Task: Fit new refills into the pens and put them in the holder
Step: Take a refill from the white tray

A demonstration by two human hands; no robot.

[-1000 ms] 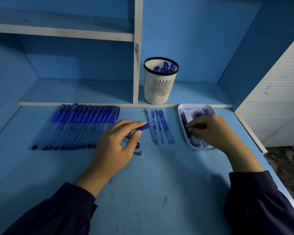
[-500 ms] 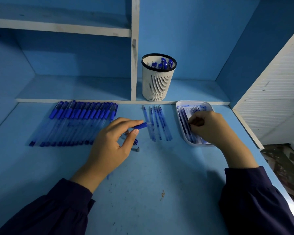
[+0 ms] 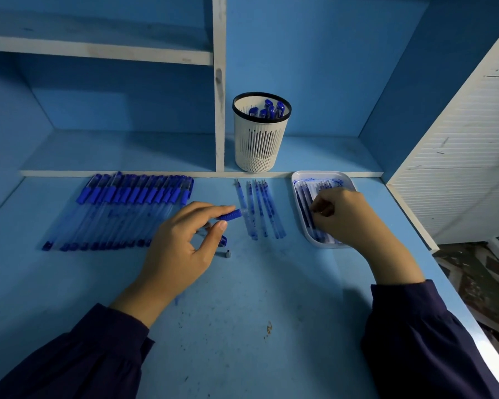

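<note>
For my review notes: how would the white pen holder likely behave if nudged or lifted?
Probably light: the pen holder looks like thin slotted plastic with only a few pens inside. It stands tall on a narrower base, with the pens leaning to one side, so a push near the rim might tip it.

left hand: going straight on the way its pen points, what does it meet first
Probably the loose refills on the desk, right at the tip of the pen; whether the left hand clears them in height is unclear. Beyond lies the right hand at the tray.
</note>
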